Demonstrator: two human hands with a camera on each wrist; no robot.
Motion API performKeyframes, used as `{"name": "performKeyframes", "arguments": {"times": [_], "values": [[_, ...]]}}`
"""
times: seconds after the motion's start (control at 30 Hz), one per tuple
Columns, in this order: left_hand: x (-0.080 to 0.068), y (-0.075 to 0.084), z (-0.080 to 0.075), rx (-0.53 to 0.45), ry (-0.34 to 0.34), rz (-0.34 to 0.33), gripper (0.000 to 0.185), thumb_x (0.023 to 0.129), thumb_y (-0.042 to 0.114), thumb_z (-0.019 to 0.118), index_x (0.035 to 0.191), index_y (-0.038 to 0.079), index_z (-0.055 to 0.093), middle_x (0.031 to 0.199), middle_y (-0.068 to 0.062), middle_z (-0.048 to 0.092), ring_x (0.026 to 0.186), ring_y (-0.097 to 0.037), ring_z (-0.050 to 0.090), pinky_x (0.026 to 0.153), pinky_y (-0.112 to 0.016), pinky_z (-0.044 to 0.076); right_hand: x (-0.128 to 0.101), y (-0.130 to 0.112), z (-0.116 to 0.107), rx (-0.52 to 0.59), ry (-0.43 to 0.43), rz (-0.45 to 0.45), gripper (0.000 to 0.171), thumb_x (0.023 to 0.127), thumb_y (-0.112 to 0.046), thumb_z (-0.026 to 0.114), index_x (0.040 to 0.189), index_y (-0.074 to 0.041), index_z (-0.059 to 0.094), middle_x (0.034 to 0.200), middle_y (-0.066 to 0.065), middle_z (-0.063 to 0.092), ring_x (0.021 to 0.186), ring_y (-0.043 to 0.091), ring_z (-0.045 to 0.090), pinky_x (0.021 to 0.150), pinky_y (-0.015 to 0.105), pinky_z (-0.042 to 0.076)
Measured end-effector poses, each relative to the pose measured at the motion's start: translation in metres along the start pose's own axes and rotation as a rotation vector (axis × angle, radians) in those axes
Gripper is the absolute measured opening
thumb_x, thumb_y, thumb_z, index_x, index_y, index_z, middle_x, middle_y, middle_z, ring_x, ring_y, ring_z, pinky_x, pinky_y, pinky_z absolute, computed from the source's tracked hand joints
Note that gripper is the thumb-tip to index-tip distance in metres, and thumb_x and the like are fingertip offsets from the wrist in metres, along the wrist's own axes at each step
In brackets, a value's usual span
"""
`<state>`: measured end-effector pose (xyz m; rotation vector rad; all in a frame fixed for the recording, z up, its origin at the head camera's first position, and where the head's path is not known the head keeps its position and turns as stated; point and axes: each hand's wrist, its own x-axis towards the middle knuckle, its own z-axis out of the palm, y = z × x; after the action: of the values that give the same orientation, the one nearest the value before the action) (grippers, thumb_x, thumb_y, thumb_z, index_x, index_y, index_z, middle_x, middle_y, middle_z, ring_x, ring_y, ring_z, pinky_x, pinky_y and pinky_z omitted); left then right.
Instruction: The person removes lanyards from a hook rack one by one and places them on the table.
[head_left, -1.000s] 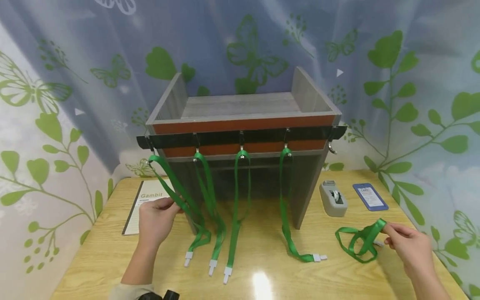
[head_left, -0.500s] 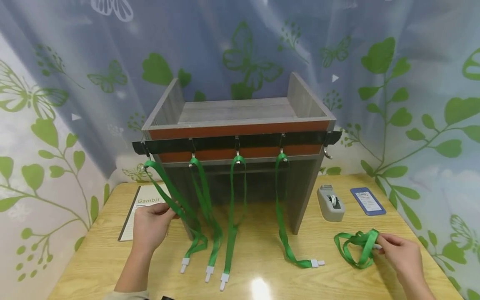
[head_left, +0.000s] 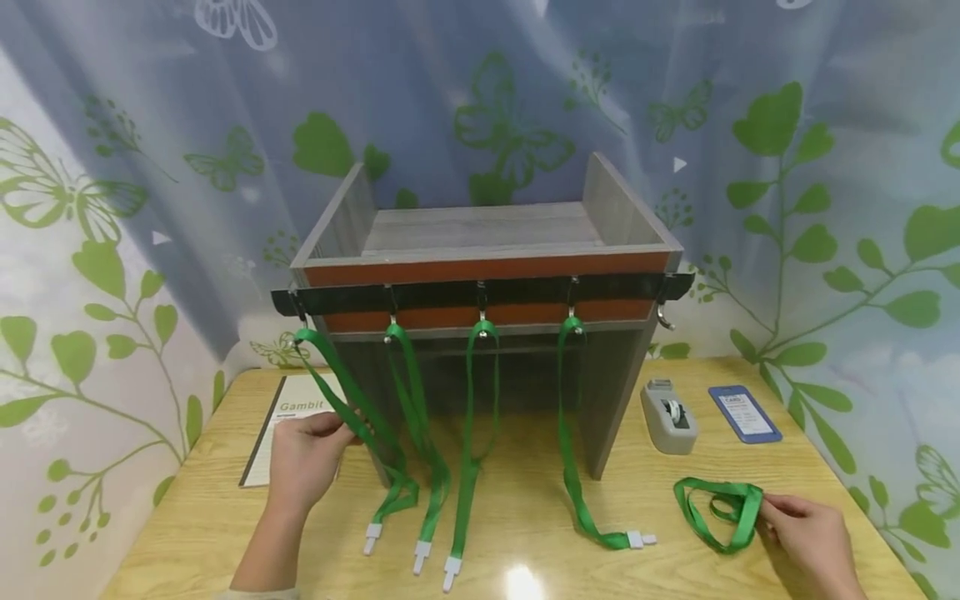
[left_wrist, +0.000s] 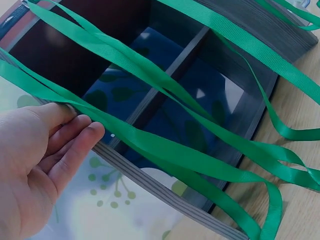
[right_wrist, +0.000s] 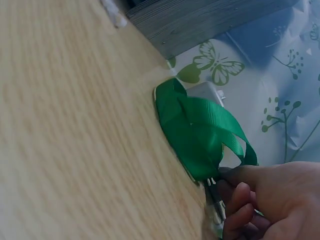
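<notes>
My left hand [head_left: 303, 458] is at the left front edge of a grey wooden shelf unit [head_left: 480, 221]. Its thumb and fingertips pinch the strap of the leftmost green lanyard [left_wrist: 142, 145], which hangs from a hook. Low over the right of the table, my right hand [head_left: 810, 537] pinches another green lanyard [head_left: 746, 517] near its clip [right_wrist: 215, 200]. That lanyard's strap lies loosely looped beside the fingertips. More green lanyards [head_left: 467, 492] hang from the middle hooks, white clips reaching down to the tabletop.
A black rail [head_left: 525, 293] with hooks spans the unit's front; the rightmost hook [head_left: 663, 317] holds nothing. Behind my right hand are a grey tape dispenser [head_left: 670, 421] and a blue card holder [head_left: 745, 414]. A notebook [head_left: 258, 454] lies left, partly behind my left hand.
My right hand has lowered the lanyard, and its raised loop now lies flatter on the table. The left hand stays at the leftmost strap. The head view has shifted slightly.
</notes>
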<state>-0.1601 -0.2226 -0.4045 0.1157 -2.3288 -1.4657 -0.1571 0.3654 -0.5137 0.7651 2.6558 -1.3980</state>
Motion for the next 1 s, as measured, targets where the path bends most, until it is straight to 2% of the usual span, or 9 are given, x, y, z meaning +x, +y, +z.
{"name": "performKeyframes", "arguments": {"times": [0.1, 0.23, 0.33, 0.47, 0.57, 0.8, 0.87, 0.93, 1.0], "values": [[0.0, -0.001, 0.0, -0.014, -0.004, -0.015, 0.017, 0.09, 0.015, 0.076, 0.091, -0.002, 0.079, 0.076, -0.011, 0.077, 0.063, -0.005, 0.072, 0.059, -0.017, 0.054, 0.003, 0.002, 0.0, -0.03, -0.007, 0.008, 0.042, 0.094, -0.03, 0.066, 0.116, 0.006, 0.071, 0.075, -0.005, 0.075, 0.062, 0.014, 0.066, 0.06, 0.024, 0.05], [0.0, 0.0, -0.001, -0.018, -0.011, -0.024, 0.018, 0.09, 0.016, 0.076, 0.093, -0.001, 0.079, 0.078, -0.012, 0.077, 0.063, -0.003, 0.072, 0.063, -0.016, 0.055, 0.006, 0.003, 0.001, 0.016, -0.046, -0.022, 0.046, 0.096, -0.026, 0.066, 0.124, 0.01, 0.064, 0.078, -0.006, 0.074, 0.064, 0.011, 0.066, 0.061, 0.025, 0.054], [0.0, 0.003, -0.002, 0.012, -0.019, -0.025, 0.019, 0.09, 0.017, 0.076, 0.093, -0.001, 0.079, 0.079, -0.013, 0.077, 0.064, -0.005, 0.072, 0.064, -0.016, 0.056, 0.004, 0.003, 0.003, 0.06, -0.086, -0.053, 0.05, 0.099, -0.024, 0.062, 0.13, 0.015, 0.056, 0.081, -0.006, 0.075, 0.066, 0.01, 0.067, 0.062, 0.026, 0.057], [0.002, 0.005, -0.002, 0.05, -0.035, -0.038, 0.019, 0.09, 0.018, 0.076, 0.094, 0.0, 0.079, 0.079, -0.014, 0.077, 0.065, -0.006, 0.072, 0.065, -0.016, 0.055, 0.001, 0.002, 0.004, 0.074, -0.084, -0.045, 0.053, 0.1, -0.026, 0.06, 0.133, 0.016, 0.053, 0.082, -0.007, 0.075, 0.067, 0.009, 0.068, 0.064, 0.027, 0.058], [0.003, 0.006, -0.002, 0.036, -0.048, -0.058, 0.02, 0.09, 0.018, 0.076, 0.096, -0.001, 0.078, 0.081, -0.014, 0.077, 0.064, -0.004, 0.072, 0.066, -0.016, 0.056, -0.002, 0.002, 0.001, 0.083, -0.095, -0.026, 0.057, 0.1, -0.029, 0.061, 0.136, 0.014, 0.052, 0.084, -0.01, 0.074, 0.07, 0.006, 0.068, 0.066, 0.026, 0.059], [0.004, 0.004, -0.002, 0.047, -0.048, -0.054, 0.018, 0.09, 0.016, 0.076, 0.096, -0.001, 0.078, 0.081, -0.014, 0.077, 0.064, -0.004, 0.072, 0.065, -0.018, 0.057, -0.012, -0.011, -0.021, 0.076, -0.22, -0.033, 0.073, 0.094, -0.043, 0.069, 0.142, 0.007, 0.049, 0.098, -0.005, 0.077, 0.082, 0.006, 0.074, 0.077, 0.029, 0.061], [0.004, 0.004, -0.002, 0.052, -0.049, -0.058, 0.018, 0.09, 0.016, 0.076, 0.096, -0.001, 0.078, 0.08, -0.014, 0.077, 0.064, -0.004, 0.072, 0.065, -0.017, 0.057, -0.017, -0.018, -0.027, 0.113, -0.233, -0.023, 0.078, 0.092, -0.046, 0.07, 0.144, 0.006, 0.046, 0.097, -0.01, 0.077, 0.085, 0.006, 0.074, 0.079, 0.029, 0.061], [0.004, 0.005, -0.002, 0.052, -0.046, -0.066, 0.019, 0.09, 0.017, 0.076, 0.096, -0.001, 0.078, 0.08, -0.013, 0.077, 0.063, -0.003, 0.071, 0.065, -0.017, 0.056, -0.019, -0.024, -0.031, 0.163, -0.224, -0.035, 0.075, 0.091, -0.045, 0.071, 0.144, 0.003, 0.048, 0.095, -0.016, 0.076, 0.087, 0.006, 0.074, 0.08, 0.029, 0.061], [0.003, 0.005, -0.002, 0.046, -0.043, -0.075, 0.02, 0.09, 0.018, 0.076, 0.097, -0.001, 0.078, 0.08, -0.013, 0.077, 0.063, -0.002, 0.071, 0.065, -0.017, 0.056, -0.021, -0.028, -0.033, 0.23, -0.216, -0.056, 0.057, 0.09, -0.044, 0.072, 0.136, -0.011, 0.061, 0.095, -0.022, 0.074, 0.087, 0.005, 0.074, 0.08, 0.028, 0.061]]}}
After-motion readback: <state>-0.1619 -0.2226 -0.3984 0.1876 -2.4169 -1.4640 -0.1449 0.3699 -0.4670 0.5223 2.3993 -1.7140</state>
